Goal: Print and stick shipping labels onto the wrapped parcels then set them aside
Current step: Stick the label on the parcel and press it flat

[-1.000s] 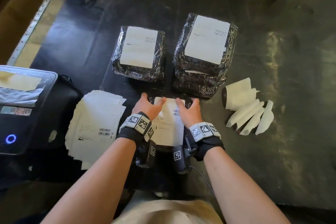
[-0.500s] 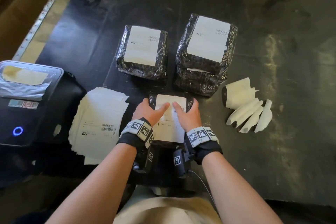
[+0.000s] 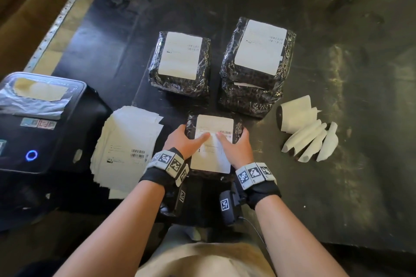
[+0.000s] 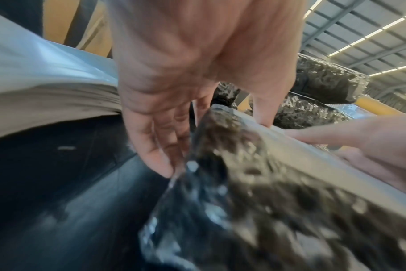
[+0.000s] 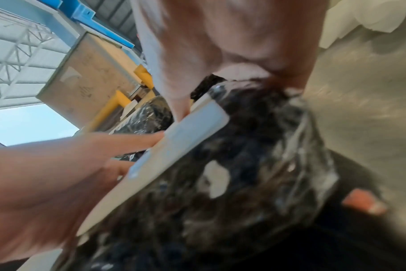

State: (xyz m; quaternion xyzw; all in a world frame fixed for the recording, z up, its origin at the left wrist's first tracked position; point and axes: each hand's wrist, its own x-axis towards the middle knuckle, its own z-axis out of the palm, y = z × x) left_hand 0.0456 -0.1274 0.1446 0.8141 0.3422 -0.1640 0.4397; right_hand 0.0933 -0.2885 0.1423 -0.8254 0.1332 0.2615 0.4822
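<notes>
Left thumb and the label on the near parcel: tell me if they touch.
Touching. The head view shows the left hand's thumb lying flat on the label of the near parcel.

Both thumbs now meet at the middle of the label (image 3: 213, 141), tips just beside each other; a second ago they sat apart near its far edge. Left hand (image 3: 186, 141) and right hand (image 3: 236, 145) have drawn back along the sides of the parcel (image 3: 238, 129), so the far strip of the label and its barcode show. Wrist views blurred, hands in motion.
</notes>
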